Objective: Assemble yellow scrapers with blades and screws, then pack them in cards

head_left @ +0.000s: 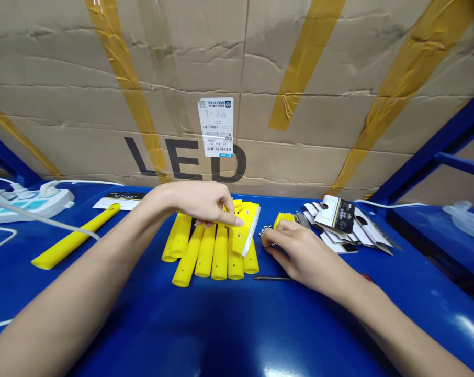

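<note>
My left hand is closed on a yellow scraper head with small holes and a silvery blade edge, held tilted above several yellow tube handles. Those handles lie side by side on the blue table, their round ends toward me. Over a small heap of screws, my right hand has its thumb and fingertips drawn together. What lies between those fingertips is too small to make out. Just behind this hand is a stack of yellow pieces. A thin dark metal rod lies partly beneath the hand.
Black-and-white cardboard packages are piled at the right. One yellow handle lies apart at the left, near a white power strip with cables. A large taped carton stands behind the blue table. Clear plastic is at far right.
</note>
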Demonstrator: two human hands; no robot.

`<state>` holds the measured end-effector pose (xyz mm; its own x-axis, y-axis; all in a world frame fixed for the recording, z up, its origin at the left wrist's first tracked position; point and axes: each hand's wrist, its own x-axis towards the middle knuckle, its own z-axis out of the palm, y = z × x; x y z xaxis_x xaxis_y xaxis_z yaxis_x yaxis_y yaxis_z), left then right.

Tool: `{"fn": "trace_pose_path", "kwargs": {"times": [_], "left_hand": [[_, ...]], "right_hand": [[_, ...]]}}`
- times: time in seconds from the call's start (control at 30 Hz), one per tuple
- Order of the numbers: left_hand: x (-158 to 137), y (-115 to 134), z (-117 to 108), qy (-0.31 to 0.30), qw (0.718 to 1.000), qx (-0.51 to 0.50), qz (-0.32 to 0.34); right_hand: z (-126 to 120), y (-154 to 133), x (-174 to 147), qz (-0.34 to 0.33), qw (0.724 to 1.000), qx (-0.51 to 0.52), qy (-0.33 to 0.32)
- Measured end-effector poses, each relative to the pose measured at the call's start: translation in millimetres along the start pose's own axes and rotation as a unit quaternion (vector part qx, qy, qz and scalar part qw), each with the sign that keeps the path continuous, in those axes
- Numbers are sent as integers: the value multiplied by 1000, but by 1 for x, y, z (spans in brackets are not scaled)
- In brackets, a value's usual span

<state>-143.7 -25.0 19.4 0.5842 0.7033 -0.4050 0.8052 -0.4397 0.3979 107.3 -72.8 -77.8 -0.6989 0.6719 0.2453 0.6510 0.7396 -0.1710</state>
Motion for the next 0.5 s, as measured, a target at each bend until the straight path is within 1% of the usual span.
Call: {"fn": "trace_pose_path", "kwargs": {"times": [0.17,0.23,0.27,0.3,0.4,0.43,0.5], "left_hand": [[2,5,3,14,1000,-15,17],[3,7,4,15,1000,-19,16],[3,7,5,16,1000,-21,16],[4,8,5,18,999,-22,18],[7,10,8,25,999,-21,23],[8,11,9,24,999,-22,25],[10,13,11,22,999,-27,23]], "right_hand": [[1,7,-2,7,1000,26,13],[0,8,-2,-1,999,38,33],[-2,7,-2,-7,997,46,60],[-3,6,-2,-14,993,57,100],[-7,-3,-2,-42,965,81,244],[-8,-7,-2,-55,956,79,276],[-7,-13,-2,-88,950,60,294]]}}
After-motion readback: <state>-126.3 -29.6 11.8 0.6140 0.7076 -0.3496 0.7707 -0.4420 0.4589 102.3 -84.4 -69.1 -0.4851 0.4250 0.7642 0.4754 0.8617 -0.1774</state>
